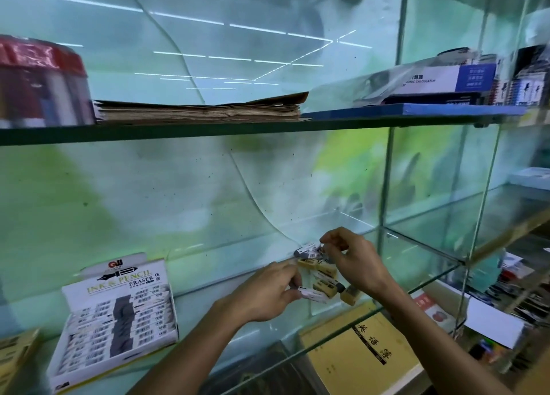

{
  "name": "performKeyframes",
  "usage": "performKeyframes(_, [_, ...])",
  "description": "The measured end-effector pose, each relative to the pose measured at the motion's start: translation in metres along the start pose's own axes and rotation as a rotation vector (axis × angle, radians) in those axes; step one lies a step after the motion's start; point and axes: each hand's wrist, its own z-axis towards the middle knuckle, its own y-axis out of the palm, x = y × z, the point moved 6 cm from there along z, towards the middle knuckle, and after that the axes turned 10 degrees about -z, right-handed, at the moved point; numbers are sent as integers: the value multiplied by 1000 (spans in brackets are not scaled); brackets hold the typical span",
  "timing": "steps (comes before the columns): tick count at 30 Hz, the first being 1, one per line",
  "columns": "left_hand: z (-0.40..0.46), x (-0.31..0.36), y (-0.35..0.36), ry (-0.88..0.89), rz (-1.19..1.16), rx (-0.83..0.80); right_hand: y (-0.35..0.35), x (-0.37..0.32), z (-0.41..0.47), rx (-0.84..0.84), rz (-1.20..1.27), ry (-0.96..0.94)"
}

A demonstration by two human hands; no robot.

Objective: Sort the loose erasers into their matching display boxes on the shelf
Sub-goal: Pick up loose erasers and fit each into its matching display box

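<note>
Erasers (323,275) lie heaped on the glass shelf (208,287), well right of the white eraser display box (119,314). Left hand (268,293) pinches a white-sleeved one; right hand (354,260) pinches a grey-ended one atop the pile. Light, stiff little blocks, probably best taken across the paper sleeve.

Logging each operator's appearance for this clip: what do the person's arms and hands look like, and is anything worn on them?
Both are bare: the left hand and right hand show no gloves, rings, watch or bracelets. Both forearms are bare right down to the picture's lower edge, so no sleeve shows. No markings or cables are visible.
</note>
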Motion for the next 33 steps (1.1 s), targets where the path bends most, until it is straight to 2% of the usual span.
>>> performKeyframes(2, [-7, -7, -6, -64, -85, 19, 3, -5, -1, -17, 17, -8])
performKeyframes(6, [-30, -23, -34, -196, -351, 216, 15, -24, -4, -108, 131, -60])
performKeyframes(11, [-58, -30, -70, -211, -426, 458, 37, -54, -8, -223, 301, -129])
performKeyframes(14, [-74, -35, -80, -228, -428, 509, 50, -76, -14, -283, 244, -229])
performKeyframes(17, [-88, -42, -85, -256, -503, 523, 58, -91, -15, -230, 238, -264])
performKeyframes(20, [-100, -46, -90, -259, -703, 537, 69, -99, -13, -242, 351, -209])
performKeyframes(25, [-120, -53, -103, -267, -969, 641, 96, -110, -17, -325, 719, -24])
performKeyframes(29, [-133, -55, -110, -260, -1009, 712, 112, -124, -21, -366, 933, 125])
performKeyframes(33, [-145, -54, -113, -256, -929, 724, 121, -145, -24, -394, 1017, 138])
